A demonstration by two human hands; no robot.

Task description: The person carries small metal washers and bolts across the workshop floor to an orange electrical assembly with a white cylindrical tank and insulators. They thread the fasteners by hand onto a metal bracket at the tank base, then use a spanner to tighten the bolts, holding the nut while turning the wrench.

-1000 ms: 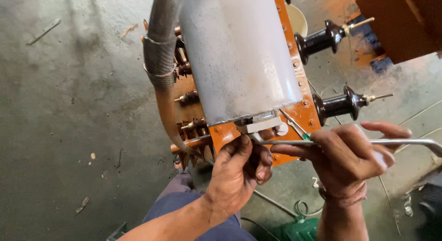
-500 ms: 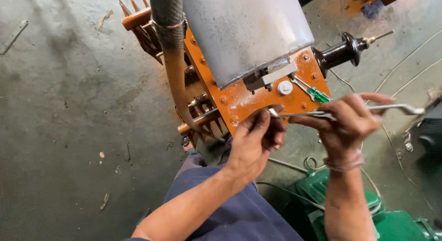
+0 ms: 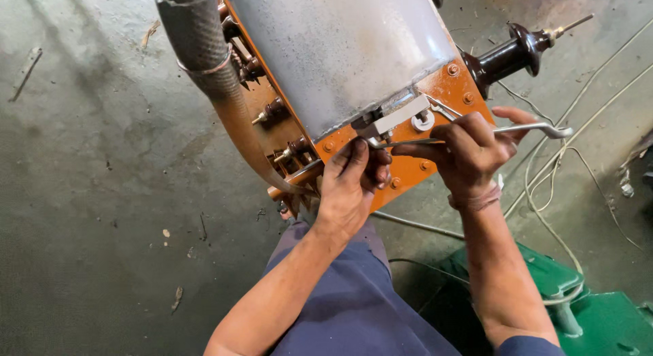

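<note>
the wrench is a slim, bare-metal bar with a bent ring end, lying almost level across the lower edge of the orange plate. its working end sits just under the pale grey bracket bolted to that plate, and its free end pokes out past the plate's right corner, well clear of it. the right hand is curled around the middle of the bar, fingers wrapped tight over it and thumb beneath, so the shaft runs straight through the fist. the left hand is at the bar's working end, on the plate's lower edge; its fingertips are pinched narrow around the tip of the wrench or the fastener there, and which of the two it grips cannot be told, since the fingers cover the spot.

the plate itself is rust-orange with small bolts round its rim. above the plate rises a grey metal tank, dull and scuffed. a dark brown ribbed insulator sticks out from the plate's upper right. a grey corrugated hose curves down left of the plate. below the plate's right corner stands a green metal casing, with pale wires trailing over the concrete floor.
</note>
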